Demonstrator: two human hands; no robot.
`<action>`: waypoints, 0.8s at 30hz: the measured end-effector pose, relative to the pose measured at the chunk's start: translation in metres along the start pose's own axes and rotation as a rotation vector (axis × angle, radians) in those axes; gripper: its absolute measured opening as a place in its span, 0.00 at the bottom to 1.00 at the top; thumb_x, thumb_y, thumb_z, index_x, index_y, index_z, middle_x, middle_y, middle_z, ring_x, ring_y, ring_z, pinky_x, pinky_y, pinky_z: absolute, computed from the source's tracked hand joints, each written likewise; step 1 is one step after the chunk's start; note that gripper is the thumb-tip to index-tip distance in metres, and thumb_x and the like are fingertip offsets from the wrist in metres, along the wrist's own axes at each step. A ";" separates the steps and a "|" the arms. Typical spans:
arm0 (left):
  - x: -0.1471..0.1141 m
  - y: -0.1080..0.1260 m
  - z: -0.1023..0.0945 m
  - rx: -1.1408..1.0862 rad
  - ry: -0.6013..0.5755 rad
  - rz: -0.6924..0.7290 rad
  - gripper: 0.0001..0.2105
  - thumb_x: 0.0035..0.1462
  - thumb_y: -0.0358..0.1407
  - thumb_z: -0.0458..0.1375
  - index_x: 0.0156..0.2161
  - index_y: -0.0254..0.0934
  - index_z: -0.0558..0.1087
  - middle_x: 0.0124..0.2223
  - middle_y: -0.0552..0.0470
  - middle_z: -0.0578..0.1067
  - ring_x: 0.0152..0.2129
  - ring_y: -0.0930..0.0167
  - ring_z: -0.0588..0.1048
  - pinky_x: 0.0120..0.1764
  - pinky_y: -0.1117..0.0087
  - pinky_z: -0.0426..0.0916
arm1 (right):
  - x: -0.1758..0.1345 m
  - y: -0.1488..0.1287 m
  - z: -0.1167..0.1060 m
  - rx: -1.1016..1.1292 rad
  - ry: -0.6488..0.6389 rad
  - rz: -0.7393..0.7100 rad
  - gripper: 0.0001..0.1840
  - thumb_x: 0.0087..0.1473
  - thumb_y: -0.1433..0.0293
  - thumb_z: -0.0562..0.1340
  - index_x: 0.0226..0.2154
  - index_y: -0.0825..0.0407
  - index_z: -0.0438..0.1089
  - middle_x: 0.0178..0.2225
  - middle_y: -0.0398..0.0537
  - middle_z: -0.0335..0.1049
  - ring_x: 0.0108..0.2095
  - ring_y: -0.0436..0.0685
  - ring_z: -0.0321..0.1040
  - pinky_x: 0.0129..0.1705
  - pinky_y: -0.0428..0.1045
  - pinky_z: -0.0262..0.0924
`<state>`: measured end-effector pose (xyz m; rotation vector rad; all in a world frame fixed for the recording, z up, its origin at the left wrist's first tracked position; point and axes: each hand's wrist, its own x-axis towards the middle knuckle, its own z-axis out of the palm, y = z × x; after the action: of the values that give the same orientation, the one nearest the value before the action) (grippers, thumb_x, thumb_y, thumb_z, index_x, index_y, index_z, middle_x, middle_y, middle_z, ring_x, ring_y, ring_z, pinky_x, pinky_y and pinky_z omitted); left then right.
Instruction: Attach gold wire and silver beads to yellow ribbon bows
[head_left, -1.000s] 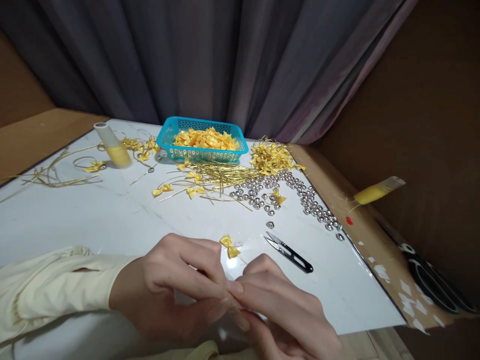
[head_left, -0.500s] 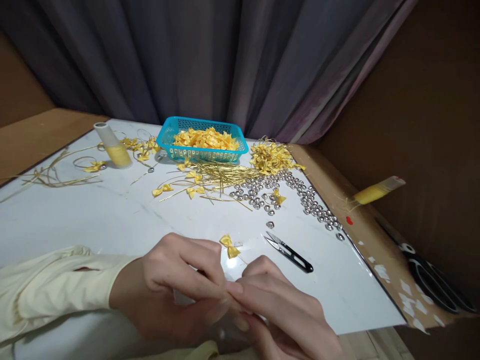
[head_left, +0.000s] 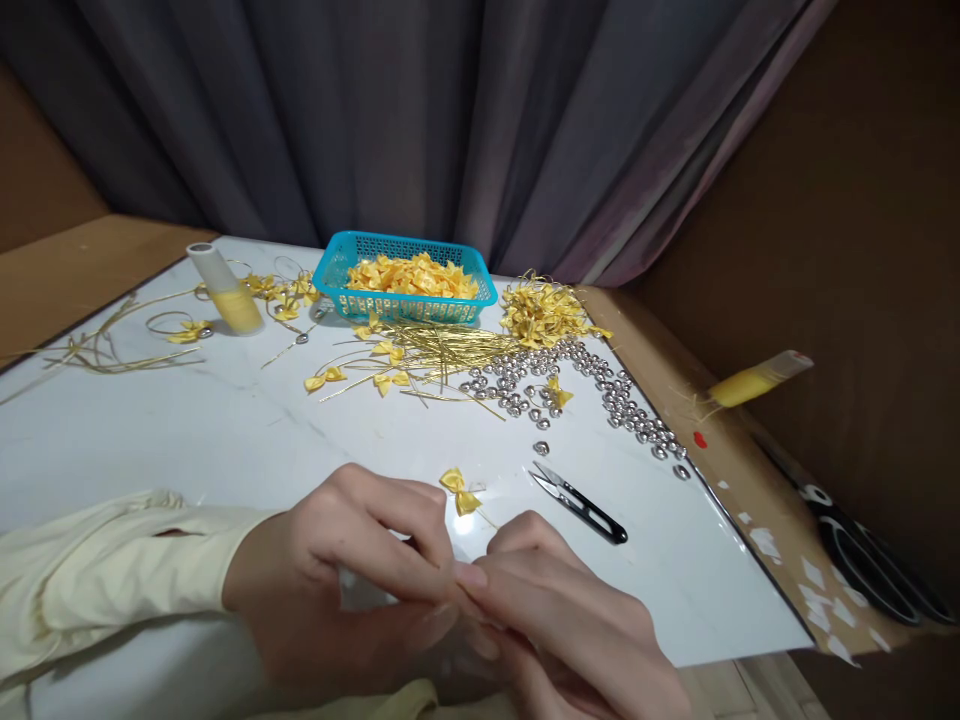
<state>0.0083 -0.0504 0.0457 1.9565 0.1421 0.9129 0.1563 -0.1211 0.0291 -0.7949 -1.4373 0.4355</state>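
Observation:
My left hand (head_left: 367, 570) and my right hand (head_left: 570, 620) meet at the near edge of the table, fingertips pinched together. Whatever they pinch is hidden behind the fingers. Just beyond them a yellow ribbon bow (head_left: 460, 492) lies on the white tabletop, a thin strand running from it toward my right hand. Black-handled thread snips (head_left: 581, 503) rest right of the bow with their blades apart. A single silver heart-shaped bead (head_left: 541, 448) sits above the snips.
A turquoise basket (head_left: 405, 308) of yellow bows stands at the back. Gold cords (head_left: 450, 350), a heap of corded bows (head_left: 544, 312) and silver beads (head_left: 637, 415) spread before it. A yellow thread spool (head_left: 238, 308) stands left. Large scissors (head_left: 870, 560) lie on the right ledge.
Both hands stay pinched together with only a slight shift of the fingers. The things on the table lie as before.

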 end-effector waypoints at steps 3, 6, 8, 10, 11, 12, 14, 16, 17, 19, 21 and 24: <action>0.001 0.001 0.000 0.010 0.011 0.013 0.07 0.55 0.28 0.54 0.34 0.35 0.75 0.23 0.48 0.74 0.19 0.75 0.66 0.23 0.76 0.61 | 0.002 0.000 0.000 0.000 -0.001 0.004 0.16 0.49 0.82 0.61 0.41 0.53 0.74 0.23 0.46 0.72 0.22 0.50 0.61 0.21 0.47 0.59; 0.000 -0.001 0.001 0.017 0.023 0.031 0.06 0.54 0.27 0.55 0.33 0.35 0.75 0.23 0.49 0.74 0.19 0.75 0.66 0.23 0.76 0.61 | 0.006 -0.002 0.000 0.007 -0.012 -0.006 0.15 0.48 0.82 0.61 0.39 0.56 0.75 0.23 0.47 0.72 0.22 0.50 0.60 0.21 0.47 0.58; -0.001 -0.002 0.002 0.010 0.030 0.043 0.06 0.53 0.26 0.56 0.33 0.33 0.75 0.23 0.49 0.73 0.19 0.75 0.66 0.23 0.76 0.61 | 0.007 -0.003 0.000 0.008 -0.019 -0.014 0.15 0.48 0.83 0.62 0.39 0.56 0.75 0.23 0.47 0.71 0.22 0.50 0.60 0.21 0.47 0.57; -0.002 -0.003 0.003 0.000 0.044 0.041 0.05 0.51 0.25 0.57 0.33 0.33 0.75 0.23 0.49 0.73 0.19 0.76 0.65 0.23 0.76 0.60 | 0.006 -0.004 0.000 0.008 -0.017 -0.019 0.16 0.48 0.83 0.61 0.39 0.56 0.75 0.24 0.47 0.72 0.22 0.50 0.60 0.21 0.47 0.57; -0.002 -0.003 0.003 -0.001 0.048 0.040 0.05 0.51 0.25 0.57 0.33 0.33 0.75 0.23 0.49 0.73 0.19 0.76 0.65 0.23 0.76 0.60 | 0.005 -0.004 -0.001 0.009 -0.018 -0.019 0.16 0.48 0.83 0.61 0.40 0.56 0.75 0.24 0.48 0.72 0.22 0.51 0.60 0.21 0.47 0.57; -0.002 -0.003 0.003 0.002 0.046 0.033 0.05 0.51 0.25 0.57 0.33 0.33 0.75 0.23 0.49 0.73 0.19 0.76 0.65 0.23 0.76 0.60 | 0.004 -0.004 -0.001 0.008 -0.024 -0.014 0.16 0.48 0.83 0.61 0.40 0.56 0.75 0.24 0.48 0.72 0.23 0.51 0.60 0.21 0.47 0.57; 0.001 -0.002 0.000 0.019 0.015 0.035 0.06 0.52 0.25 0.56 0.33 0.34 0.75 0.23 0.49 0.73 0.20 0.75 0.66 0.24 0.76 0.61 | 0.002 -0.004 -0.003 0.004 -0.029 0.009 0.16 0.48 0.83 0.61 0.40 0.55 0.75 0.24 0.48 0.71 0.23 0.51 0.59 0.22 0.47 0.57; 0.005 0.000 -0.004 0.051 -0.051 0.041 0.09 0.54 0.26 0.54 0.36 0.35 0.75 0.26 0.47 0.74 0.21 0.74 0.68 0.25 0.76 0.63 | 0.003 -0.003 -0.007 0.012 -0.050 0.057 0.17 0.49 0.82 0.62 0.41 0.54 0.74 0.25 0.48 0.71 0.24 0.52 0.60 0.23 0.48 0.58; 0.008 0.001 -0.006 0.073 -0.077 0.055 0.10 0.55 0.27 0.53 0.38 0.35 0.75 0.27 0.46 0.74 0.22 0.74 0.68 0.25 0.76 0.63 | 0.004 -0.003 -0.008 0.026 -0.068 0.083 0.16 0.49 0.82 0.62 0.41 0.54 0.74 0.26 0.48 0.71 0.25 0.52 0.61 0.25 0.48 0.59; 0.013 0.004 -0.013 0.148 -0.144 0.102 0.12 0.54 0.28 0.51 0.43 0.35 0.73 0.28 0.45 0.74 0.23 0.72 0.68 0.26 0.73 0.63 | 0.008 -0.004 -0.011 0.048 -0.093 0.136 0.15 0.49 0.81 0.63 0.40 0.54 0.74 0.26 0.48 0.72 0.26 0.52 0.63 0.27 0.49 0.61; 0.016 0.007 -0.019 0.272 -0.211 0.171 0.15 0.51 0.28 0.51 0.44 0.34 0.71 0.27 0.46 0.74 0.21 0.70 0.67 0.24 0.70 0.60 | 0.012 -0.007 -0.012 0.049 -0.089 0.195 0.13 0.48 0.80 0.64 0.37 0.53 0.75 0.26 0.47 0.72 0.26 0.51 0.65 0.29 0.48 0.62; 0.019 0.011 -0.028 0.531 -0.288 0.285 0.16 0.45 0.28 0.51 0.41 0.35 0.72 0.23 0.49 0.72 0.17 0.69 0.61 0.20 0.68 0.52 | 0.016 -0.012 -0.010 0.075 -0.050 0.274 0.14 0.47 0.80 0.66 0.35 0.49 0.76 0.27 0.44 0.74 0.26 0.50 0.66 0.29 0.45 0.63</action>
<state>0.0013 -0.0281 0.0728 2.6318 -0.0738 0.8138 0.1653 -0.1206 0.0494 -0.9288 -1.3543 0.7187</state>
